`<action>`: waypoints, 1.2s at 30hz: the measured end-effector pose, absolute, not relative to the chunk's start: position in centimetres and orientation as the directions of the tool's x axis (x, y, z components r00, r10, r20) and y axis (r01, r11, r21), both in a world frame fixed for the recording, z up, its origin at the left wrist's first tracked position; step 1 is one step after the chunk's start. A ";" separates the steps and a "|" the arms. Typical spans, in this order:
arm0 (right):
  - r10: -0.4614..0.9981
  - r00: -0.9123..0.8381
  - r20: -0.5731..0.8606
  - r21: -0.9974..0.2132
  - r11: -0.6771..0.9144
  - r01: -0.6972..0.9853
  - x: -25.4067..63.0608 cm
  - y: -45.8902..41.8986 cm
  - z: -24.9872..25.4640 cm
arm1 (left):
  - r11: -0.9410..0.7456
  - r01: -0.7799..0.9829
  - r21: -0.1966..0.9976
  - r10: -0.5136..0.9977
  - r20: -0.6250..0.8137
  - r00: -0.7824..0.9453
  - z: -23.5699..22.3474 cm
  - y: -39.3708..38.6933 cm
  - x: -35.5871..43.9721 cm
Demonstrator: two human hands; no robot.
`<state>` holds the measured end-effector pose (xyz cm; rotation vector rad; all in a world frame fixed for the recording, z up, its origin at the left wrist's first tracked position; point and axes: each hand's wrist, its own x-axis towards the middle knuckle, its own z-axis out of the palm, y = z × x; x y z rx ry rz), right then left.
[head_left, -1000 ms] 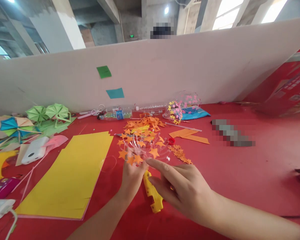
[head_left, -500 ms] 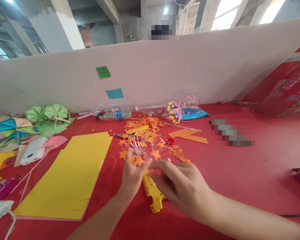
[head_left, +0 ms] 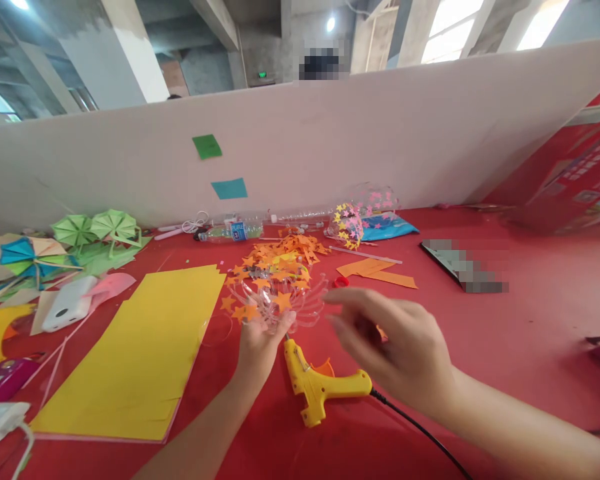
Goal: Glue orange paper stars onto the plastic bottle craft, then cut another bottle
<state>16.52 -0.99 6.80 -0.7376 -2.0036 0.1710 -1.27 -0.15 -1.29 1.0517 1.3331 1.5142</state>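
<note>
On the table (head_left: 530,347), paper sheets (head_left: 125,347) lie left of the left hand (head_left: 263,343), and a glue gun (head_left: 304,383) between it and the right hand (head_left: 405,337). A plastic piece (head_left: 267,308) sits in the left hand; beyond it are a heap of paper stars (head_left: 303,248) and, farther back, bottles (head_left: 237,231); beyond the right hand, paper strips (head_left: 373,269).

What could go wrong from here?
Possible risks:
1. The glue gun lies with its nozzle close to the left hand; if hot, it could burn. Heat can't be judged from the picture.
2. The cord runs beside the right forearm; snagging it might drag the gun.
3. The left hand holds the clear plastic piece by its base; its thin strips might bend if bumped.
</note>
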 end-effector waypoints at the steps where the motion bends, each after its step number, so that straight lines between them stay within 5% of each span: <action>1: 0.632 -0.302 0.714 -0.483 0.757 0.440 16.7 -0.2 6.8 | -0.066 -0.089 0.994 0.955 0.037 -0.293 -1.4 0.0 -1.4; 5: 0.913 -0.208 0.350 -0.861 0.401 0.312 16.5 3.0 5.5 | -0.037 -0.140 0.989 0.940 -0.014 -0.342 -1.7 0.5 -1.9; 8: 0.928 -0.341 0.149 -0.978 0.189 0.085 15.8 4.2 4.0 | -0.036 -0.128 0.991 0.930 -0.014 -0.367 -1.9 0.9 -2.3; 17: 0.896 -0.435 0.087 -0.991 0.034 -0.128 14.8 4.0 2.1 | 0.010 -0.070 0.998 0.965 -0.028 -0.261 -2.6 2.0 -2.9; 30: 0.943 -0.331 0.026 -0.995 0.056 0.081 14.7 5.8 -0.7 | 0.088 0.136 0.987 0.985 -0.066 -0.159 -3.0 3.1 -4.9; 36: 0.944 -0.330 0.016 -0.988 0.065 0.138 14.9 6.2 -0.9 | 0.042 0.268 0.962 0.958 0.037 -0.284 -2.5 3.7 -6.9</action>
